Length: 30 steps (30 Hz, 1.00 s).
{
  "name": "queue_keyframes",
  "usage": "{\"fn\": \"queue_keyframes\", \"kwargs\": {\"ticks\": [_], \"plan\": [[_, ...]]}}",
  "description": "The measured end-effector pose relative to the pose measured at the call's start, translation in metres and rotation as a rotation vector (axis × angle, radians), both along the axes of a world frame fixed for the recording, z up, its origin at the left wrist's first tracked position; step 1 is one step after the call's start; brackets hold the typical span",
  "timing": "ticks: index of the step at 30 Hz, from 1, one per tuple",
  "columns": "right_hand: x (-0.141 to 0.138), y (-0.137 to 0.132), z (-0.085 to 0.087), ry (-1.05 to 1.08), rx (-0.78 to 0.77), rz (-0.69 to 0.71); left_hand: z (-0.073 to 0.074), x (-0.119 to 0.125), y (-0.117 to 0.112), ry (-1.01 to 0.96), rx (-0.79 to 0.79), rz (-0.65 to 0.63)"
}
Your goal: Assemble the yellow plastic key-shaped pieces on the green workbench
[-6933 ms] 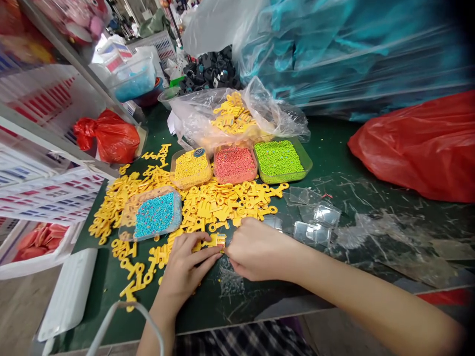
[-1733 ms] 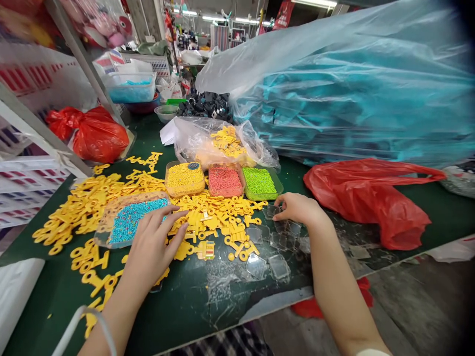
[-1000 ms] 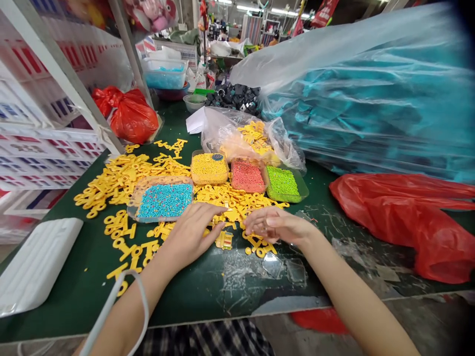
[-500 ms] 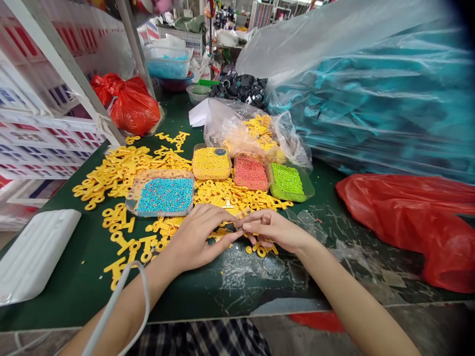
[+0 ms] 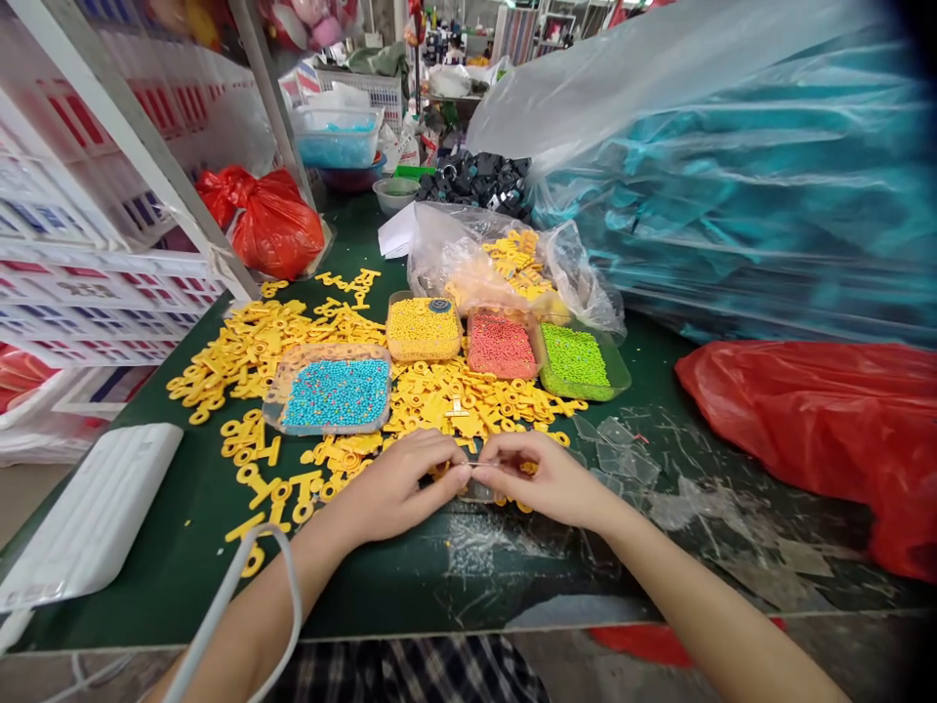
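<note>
My left hand (image 5: pixel 399 485) and my right hand (image 5: pixel 542 475) meet fingertip to fingertip over a small clear plastic cover (image 5: pixel 477 478) that both pinch at the near middle of the green table (image 5: pixel 410 586). A bead-filled yellow piece seen earlier lies hidden under the hands. Yellow plastic key-shaped pieces (image 5: pixel 446 400) lie spread just beyond the fingers. Behind them stand trays of blue beads (image 5: pixel 333 392), yellow beads (image 5: pixel 423 329), red beads (image 5: pixel 501 345) and green beads (image 5: pixel 575 356).
Loose clear covers (image 5: pixel 622 459) lie right of my hands. A red bag (image 5: pixel 820 430) fills the right side, another red bag (image 5: pixel 274 223) sits back left. A clear bag of yellow pieces (image 5: pixel 505 259), teal wrapped bundles (image 5: pixel 732 195), a white block (image 5: pixel 95 513) and shelving (image 5: pixel 109 244) surround the table.
My right hand fetched a clear cover from the pile on the right and brought it to the middle. Both hands have closed in on it over the bead-filled yellow piece.
</note>
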State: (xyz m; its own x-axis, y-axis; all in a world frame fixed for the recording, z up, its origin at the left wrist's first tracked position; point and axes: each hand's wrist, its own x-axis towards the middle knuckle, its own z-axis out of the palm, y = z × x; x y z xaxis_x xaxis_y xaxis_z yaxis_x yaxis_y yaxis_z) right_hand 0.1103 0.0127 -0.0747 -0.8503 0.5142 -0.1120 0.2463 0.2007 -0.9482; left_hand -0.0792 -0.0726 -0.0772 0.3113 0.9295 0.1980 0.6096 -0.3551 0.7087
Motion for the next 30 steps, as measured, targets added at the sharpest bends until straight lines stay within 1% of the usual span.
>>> {"fn": "queue_keyframes", "kwargs": {"ticks": [2,5,9,14,18,24,26,30], "plan": [[-0.001,0.0,-0.004,-0.015,-0.072,-0.019,-0.002,-0.004,0.003,0.073,0.028,0.066],[-0.004,-0.001,-0.009,-0.004,-0.109,-0.076,-0.002,-0.011,0.005,0.157,0.102,0.192],[-0.005,-0.001,-0.012,0.031,-0.145,-0.117,0.0,-0.016,0.003,0.149,0.228,0.237],[-0.004,-0.002,-0.014,0.057,-0.162,-0.133,-0.002,-0.013,0.002,0.177,0.307,0.213],[-0.005,-0.004,-0.014,0.053,-0.27,-0.116,-0.005,-0.01,0.004,0.231,0.33,0.172],[-0.004,-0.006,-0.011,0.08,-0.38,-0.034,-0.001,-0.014,0.002,0.321,0.486,0.168],[-0.004,-0.006,-0.01,0.08,-0.345,-0.017,0.001,-0.016,0.001,0.333,0.49,0.151],[-0.004,-0.006,-0.006,0.102,-0.215,0.007,0.004,-0.019,-0.001,0.299,0.413,0.075]]}}
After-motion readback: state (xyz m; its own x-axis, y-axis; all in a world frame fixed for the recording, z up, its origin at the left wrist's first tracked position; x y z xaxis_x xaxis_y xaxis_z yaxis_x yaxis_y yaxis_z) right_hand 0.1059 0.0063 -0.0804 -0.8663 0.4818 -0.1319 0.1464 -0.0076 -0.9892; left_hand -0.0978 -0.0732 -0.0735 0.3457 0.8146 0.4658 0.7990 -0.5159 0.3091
